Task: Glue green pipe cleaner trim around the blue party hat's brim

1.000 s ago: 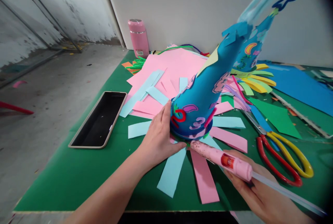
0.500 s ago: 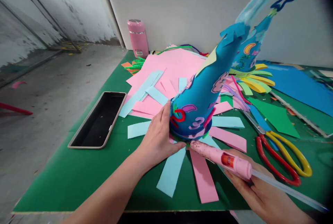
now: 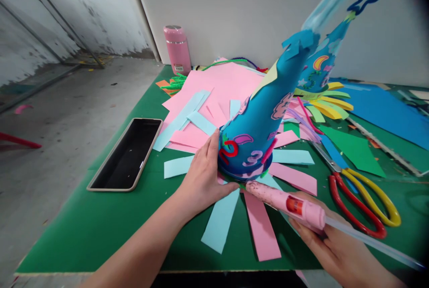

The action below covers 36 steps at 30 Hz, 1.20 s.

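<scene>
A blue paper cone hat [image 3: 258, 123] stands at the middle of the table, tilted right in view, decorated with numbers, cut-out shapes and a feathery light-blue top. Pink and light-blue paper strips [image 3: 261, 230] fan out around its base. My left hand [image 3: 204, 176] is closed against the hat's lower left side, thumb stretched along the bottom edge. In my right hand [image 3: 331, 239] is a pink glue gun [image 3: 284, 203], a clear glue stick [image 3: 372, 243] running out of its back. Its nozzle is at the hat's base edge, near my left thumb; whether it touches is unclear.
A phone [image 3: 125, 154] lies at the left, with a pink bottle [image 3: 177, 49] behind. Red-and-yellow-handled scissors [image 3: 358, 194] rest right of the hat. Further back stand a second blue cone hat [image 3: 325, 64] and pink paper sheets [image 3: 217, 82]. Blue paper [image 3: 385, 109] covers the far right.
The hat's upper part has shifted very slightly left. Both hands and the glue gun stay in nearly the same place.
</scene>
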### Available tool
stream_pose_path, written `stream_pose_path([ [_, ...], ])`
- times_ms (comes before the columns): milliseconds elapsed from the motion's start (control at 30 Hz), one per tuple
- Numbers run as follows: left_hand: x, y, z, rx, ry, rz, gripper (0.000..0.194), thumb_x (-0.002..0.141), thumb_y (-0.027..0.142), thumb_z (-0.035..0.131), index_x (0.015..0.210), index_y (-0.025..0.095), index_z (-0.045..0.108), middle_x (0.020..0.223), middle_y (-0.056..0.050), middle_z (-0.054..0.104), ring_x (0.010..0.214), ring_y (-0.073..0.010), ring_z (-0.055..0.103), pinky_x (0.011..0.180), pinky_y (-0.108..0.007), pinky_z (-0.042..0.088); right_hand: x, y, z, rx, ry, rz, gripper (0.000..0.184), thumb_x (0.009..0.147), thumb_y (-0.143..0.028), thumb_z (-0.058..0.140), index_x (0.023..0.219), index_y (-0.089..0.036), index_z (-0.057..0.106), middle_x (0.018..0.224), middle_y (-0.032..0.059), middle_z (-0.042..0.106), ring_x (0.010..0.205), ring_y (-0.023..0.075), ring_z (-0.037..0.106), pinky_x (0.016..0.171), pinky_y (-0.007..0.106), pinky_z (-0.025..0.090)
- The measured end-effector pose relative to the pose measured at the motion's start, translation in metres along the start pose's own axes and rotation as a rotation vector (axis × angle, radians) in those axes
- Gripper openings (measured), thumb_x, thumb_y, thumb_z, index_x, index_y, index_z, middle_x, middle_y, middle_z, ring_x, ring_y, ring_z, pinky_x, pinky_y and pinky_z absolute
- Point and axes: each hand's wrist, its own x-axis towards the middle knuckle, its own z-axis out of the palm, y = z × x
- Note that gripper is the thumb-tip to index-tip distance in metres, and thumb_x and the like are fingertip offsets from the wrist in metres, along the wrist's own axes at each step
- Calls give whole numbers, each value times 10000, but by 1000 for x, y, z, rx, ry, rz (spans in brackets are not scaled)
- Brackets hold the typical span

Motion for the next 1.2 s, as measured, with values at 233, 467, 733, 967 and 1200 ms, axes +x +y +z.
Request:
stream_pose_path([
  [233, -1, -3, 2, -6, 12, -1, 1154, 586, 373, 723, 1399, 196, -76, 1410, -205, 255, 1280, -358, 287, 974, -506, 334, 4, -5, -2, 33, -3, 8, 350, 850, -259, 456, 1194, -282, 396, 1087, 44, 613, 1093, 226, 551, 817, 257, 518],
  [467, 0, -1, 1, -2, 18, -7, 1149, 589, 412, 724, 1401, 180, -56, 1410, -210, 256, 1289, -355, 273, 989, -506, 319, 3, -2, 4, 40, -17, -4, 415, 862, -261, 449, 1261, -289, 337, 1191, 29, 558, 1137, 185, 511, 915, 271, 460],
  [733, 0, -3, 2, 8, 8, -4, 1152, 590, 386, 725, 1398, 181, -69, 1408, -214, 258, 1287, -351, 277, 979, -504, 332, 5, -2, 4, 34, 3, -40, 426, 857, -234, 453, 1265, -277, 337, 1239, 36, 529, 1142, 174, 505, 917, 251, 452],
  [967, 0, -2, 1, -2, 8, -6, 1147, 586, 385, 726, 1398, 201, -64, 1418, -208, 241, 1291, -359, 266, 985, -519, 320, 10, -11, 1, 56, 73, -42, 313, 856, -232, 428, 1165, -272, 410, 1045, 33, 624, 1001, 192, 604, 721, 213, 535],
  [1200, 0, -3, 2, -3, 14, 7, 1128, 603, 353, 715, 1397, 210, -73, 1432, -198, 221, 1292, -350, 269, 986, -510, 325, 14, -17, -7, 42, 81, -4, 296, 832, -250, 440, 1126, -271, 457, 985, 31, 655, 957, 226, 627, 645, 235, 561],
])
